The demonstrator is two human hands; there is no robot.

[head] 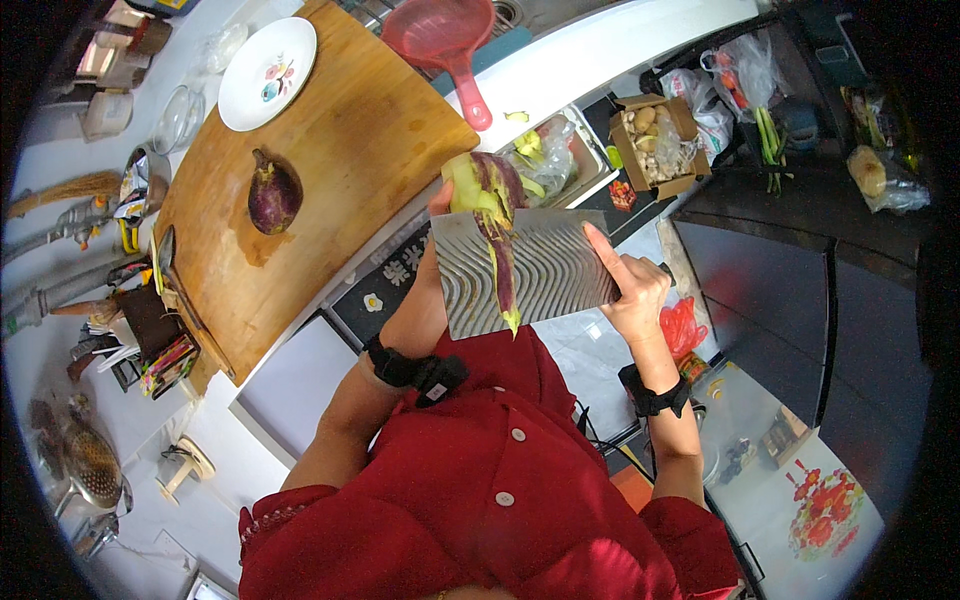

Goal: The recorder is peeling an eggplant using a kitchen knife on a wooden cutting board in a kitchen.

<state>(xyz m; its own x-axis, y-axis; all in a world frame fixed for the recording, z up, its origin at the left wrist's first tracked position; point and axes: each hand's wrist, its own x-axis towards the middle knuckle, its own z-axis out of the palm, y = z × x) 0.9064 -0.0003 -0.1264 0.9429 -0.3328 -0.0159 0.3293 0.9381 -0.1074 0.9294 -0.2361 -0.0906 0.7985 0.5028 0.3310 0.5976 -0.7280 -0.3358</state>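
Observation:
My left hand [441,201], mostly hidden behind the blade, grips a partly peeled eggplant [466,184]. Pale green flesh shows on its left side, while purple skin remains on its right. My right hand [636,291] holds a wide cleaver [555,251] with a wavy-patterned blade, its index finger stretched along the blade. The cleaver lies against the near side of the eggplant. Over the blade hangs a long strip of peel [504,281], purple and green. A whole, unpeeled eggplant [275,193] rests on the wooden cutting board [360,142] to the left.
A flowered white plate [251,90] sits on the board's far side. Past the board is a pink plastic strainer [469,82]. Beyond the eggplant, a bin [596,165] holds peelings and a plastic bag. A cardboard box [628,154] of produce stands right of it. A long-handled spoon [184,289] lies at the board's left edge.

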